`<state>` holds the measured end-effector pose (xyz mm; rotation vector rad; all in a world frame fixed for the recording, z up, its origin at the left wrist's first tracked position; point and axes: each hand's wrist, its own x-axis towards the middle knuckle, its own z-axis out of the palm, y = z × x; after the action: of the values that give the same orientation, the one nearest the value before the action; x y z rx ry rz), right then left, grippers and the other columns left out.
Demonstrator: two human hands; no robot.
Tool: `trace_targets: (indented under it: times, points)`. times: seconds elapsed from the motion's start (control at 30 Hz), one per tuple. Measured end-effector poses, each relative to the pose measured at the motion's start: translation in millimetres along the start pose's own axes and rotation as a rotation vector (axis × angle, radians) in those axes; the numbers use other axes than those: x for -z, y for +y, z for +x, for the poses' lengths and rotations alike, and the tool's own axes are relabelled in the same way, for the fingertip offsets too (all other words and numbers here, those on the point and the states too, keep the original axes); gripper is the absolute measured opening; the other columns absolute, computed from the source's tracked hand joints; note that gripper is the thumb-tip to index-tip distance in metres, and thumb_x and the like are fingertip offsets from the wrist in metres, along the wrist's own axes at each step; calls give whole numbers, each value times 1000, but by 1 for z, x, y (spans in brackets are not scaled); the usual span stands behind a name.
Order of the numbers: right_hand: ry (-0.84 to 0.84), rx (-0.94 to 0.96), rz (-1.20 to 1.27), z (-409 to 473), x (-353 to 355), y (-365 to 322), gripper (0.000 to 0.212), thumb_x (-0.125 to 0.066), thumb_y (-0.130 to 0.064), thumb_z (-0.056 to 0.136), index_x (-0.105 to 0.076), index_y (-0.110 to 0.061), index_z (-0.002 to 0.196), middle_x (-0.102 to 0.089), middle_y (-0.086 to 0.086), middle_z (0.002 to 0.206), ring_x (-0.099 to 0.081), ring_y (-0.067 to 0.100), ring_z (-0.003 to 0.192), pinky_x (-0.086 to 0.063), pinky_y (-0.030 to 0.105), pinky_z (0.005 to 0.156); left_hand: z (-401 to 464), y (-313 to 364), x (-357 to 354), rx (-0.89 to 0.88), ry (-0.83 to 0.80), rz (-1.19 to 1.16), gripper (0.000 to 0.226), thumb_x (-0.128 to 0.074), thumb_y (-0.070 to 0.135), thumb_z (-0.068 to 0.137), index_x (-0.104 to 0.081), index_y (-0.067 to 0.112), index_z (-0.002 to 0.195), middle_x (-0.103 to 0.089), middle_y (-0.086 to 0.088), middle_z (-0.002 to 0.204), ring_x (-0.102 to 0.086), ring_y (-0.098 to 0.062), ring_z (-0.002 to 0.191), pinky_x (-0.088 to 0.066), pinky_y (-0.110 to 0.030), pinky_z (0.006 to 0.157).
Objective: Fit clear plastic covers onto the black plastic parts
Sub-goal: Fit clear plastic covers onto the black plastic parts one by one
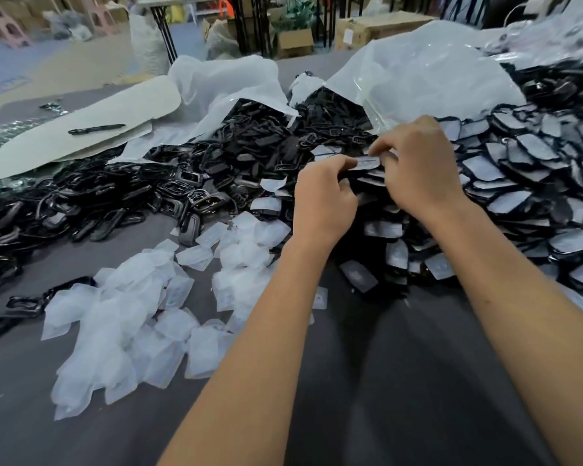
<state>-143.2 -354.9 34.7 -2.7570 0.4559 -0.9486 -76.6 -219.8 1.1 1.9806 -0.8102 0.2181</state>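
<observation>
Grey tabletop point(367, 381) is seen stretching across a cluttered workroom, and two bare forearms reach over it. One flat black plastic part with a clear plastic cover point(366, 163) is held between both hands above the heaps: the left hand point(323, 200) is curled around its near end, and the right hand point(421, 166) pinches its far end with bent fingers. Whether the cover is fully seated cannot be told. Just beneath and to the right, a wide heap of covered black parts point(519, 183) is spread. To the left of the hands, a pile of bare black plastic parts point(189, 173) spills from a torn white plastic bag point(223, 85). Nearer the person, loose clear plastic covers point(142, 317) are scattered. Further left, a black pen point(96, 129) lies on a pale cardboard sheet point(81, 136). Cardboard boxes point(377, 28) are seen on the floor behind.
</observation>
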Motion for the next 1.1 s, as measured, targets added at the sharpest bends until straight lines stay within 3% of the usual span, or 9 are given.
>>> trace_targets:
  times: [0.23, 0.4, 0.53, 0.63, 0.7, 0.8, 0.9, 0.97, 1.1]
  points:
    - [-45, 96, 163, -8, -30, -78, 27, -59, -2, 94, -82, -13, 103, -79, 8, 99, -61, 32, 104, -49, 36, 89, -13, -42, 79, 109, 147, 151, 33, -58, -3, 84, -80, 13, 102, -78, -1, 100, -66, -17, 88, -49, -27, 82]
    - [-264, 228, 278, -14, -59, -143, 28, -58, -3, 93, -82, -15, 104, -78, 5, 100, -65, 28, 102, -54, 41, 89, -31, -88, 146, 369, 312, 320, 40, -52, -4, 77, -80, 15, 97, -75, -2, 93, -64, -24, 97, -47, -28, 81]
    - [-469, 335, 227, -12, -80, -183, 29, -58, -3, 90, -79, -16, 104, -75, 4, 102, -60, 27, 107, -52, 41, 91, -43, -124, 184, 645, 271, 492, 45, -53, 3, 82, -73, 22, 118, -64, -8, 128, -46, -35, 129, -42, -33, 99]
    - [-490, 364, 207, -7, -97, -208, 31, -55, -1, 90, -77, -15, 107, -74, 2, 100, -58, 27, 107, -51, 39, 95, -45, -140, 208, 792, 211, 574, 54, -52, 10, 91, -55, 27, 143, -34, -9, 162, -19, -38, 151, -32, -50, 117]
    - [-471, 370, 193, 0, -107, -220, 28, -55, -2, 90, -78, -12, 102, -75, 4, 93, -61, 29, 99, -45, 36, 104, -46, -148, 217, 825, 154, 532, 62, -49, 8, 92, -46, 27, 151, -24, -7, 168, -12, -36, 155, -26, -53, 122]
    - [-455, 421, 92, 13, -123, -233, 22, -59, -10, 93, -76, -12, 106, -75, 6, 100, -58, 27, 100, -41, 38, 106, -46, -158, 218, 794, 170, 548, 56, -52, 6, 90, -57, 25, 142, -49, -10, 149, -35, -38, 141, -37, -42, 111]
    - [-534, 457, 19, 19, -133, -238, 31, -56, -23, 103, -64, -23, 133, -62, 6, 131, -43, 31, 128, -44, 46, 104, -45, -160, 210, 698, 242, 593, 31, -58, 8, 90, -71, 20, 115, -59, -9, 128, -50, -35, 124, -32, -29, 89]
    - [-636, 506, -82, 19, -138, -242, 37, -51, -29, 107, -57, -28, 143, -50, 3, 148, -32, 32, 141, -36, 53, 107, -43, -160, 206, 657, 273, 559, 17, -63, 14, 92, -73, 16, 106, -60, -7, 123, -53, -34, 120, -37, -30, 90]
    - [-626, 472, -141, 14, -147, -247, 25, -60, -27, 102, -66, -22, 125, -48, 5, 142, -38, 33, 134, -29, 56, 110, -42, -161, 201, 602, 398, 400, 14, -67, 24, 98, -67, 11, 103, -67, -6, 111, -58, -26, 110, -37, -29, 83]
